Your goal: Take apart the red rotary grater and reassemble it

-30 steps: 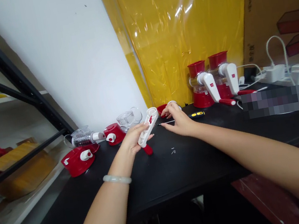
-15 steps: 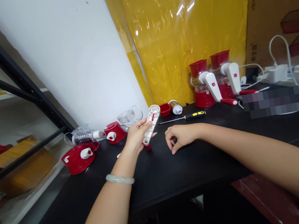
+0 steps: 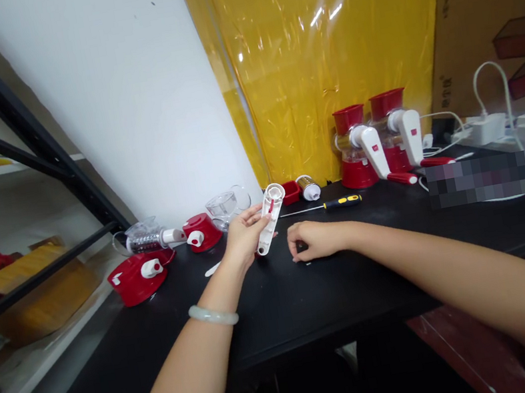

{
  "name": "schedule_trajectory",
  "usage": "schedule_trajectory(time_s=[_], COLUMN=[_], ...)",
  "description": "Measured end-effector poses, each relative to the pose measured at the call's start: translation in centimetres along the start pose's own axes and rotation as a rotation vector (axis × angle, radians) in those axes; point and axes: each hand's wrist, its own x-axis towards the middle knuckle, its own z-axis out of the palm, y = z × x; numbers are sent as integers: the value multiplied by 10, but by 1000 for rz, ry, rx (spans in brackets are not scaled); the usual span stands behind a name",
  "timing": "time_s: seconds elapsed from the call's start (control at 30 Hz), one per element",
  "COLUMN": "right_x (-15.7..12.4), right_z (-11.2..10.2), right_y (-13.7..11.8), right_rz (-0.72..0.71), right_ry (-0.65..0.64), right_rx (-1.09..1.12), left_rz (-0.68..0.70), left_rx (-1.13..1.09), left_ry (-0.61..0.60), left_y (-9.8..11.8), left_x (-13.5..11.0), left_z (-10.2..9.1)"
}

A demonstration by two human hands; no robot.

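My left hand (image 3: pixel 243 238) holds a white crank handle (image 3: pixel 269 221) with a ring end and a red insert, tilted up above the black table (image 3: pixel 286 301). My right hand (image 3: pixel 313 240) rests on the table just right of it, fingers curled down with the tips pressed beside a tiny pale piece (image 3: pixel 307 262). Whether anything is pinched under the fingers is hidden. A yellow-handled screwdriver (image 3: pixel 339 202) lies behind the right hand. A small red cup (image 3: pixel 291 191) and a metal drum (image 3: pixel 310 188) sit further back.
Two assembled red-and-white grinders (image 3: pixel 353 146) (image 3: pixel 396 132) stand at the back by a yellow plastic sheet (image 3: pixel 317 44). Red bases (image 3: pixel 137 279) (image 3: pixel 202 232) and clear housings (image 3: pixel 226 204) lie at the left. Power strips with cables (image 3: pixel 509 129) are at the right, and a black shelf rack (image 3: pixel 31 149) stands to the left.
My right hand pulled back from the red cup and drum to the table in front of me and curled its fingers. My left hand tipped the crank handle more upright.
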Motion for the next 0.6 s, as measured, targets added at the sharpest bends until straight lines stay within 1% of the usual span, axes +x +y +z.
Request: schedule_trajectory(time_s=[0.13,0.23,0.4,0.5,0.6], right_x=[0,0,1,1,1], right_z=[-1,-1,3,5,5], right_y=[3,6,5,2,1], right_rz=[30,59,40,35,61], right_ry=[11,-10,-39,-6,37], right_rx=[21,21,-9,-16,4], left_rz=[13,12,21,57,113], left_rx=[-1,17,42,88,187], left_ry=[29,41,35,29,38], left_y=[-2,-2,-5,-9,-13], left_x=[2,3,3,5,8], left_z=[-2,-2,-1,-3,-6])
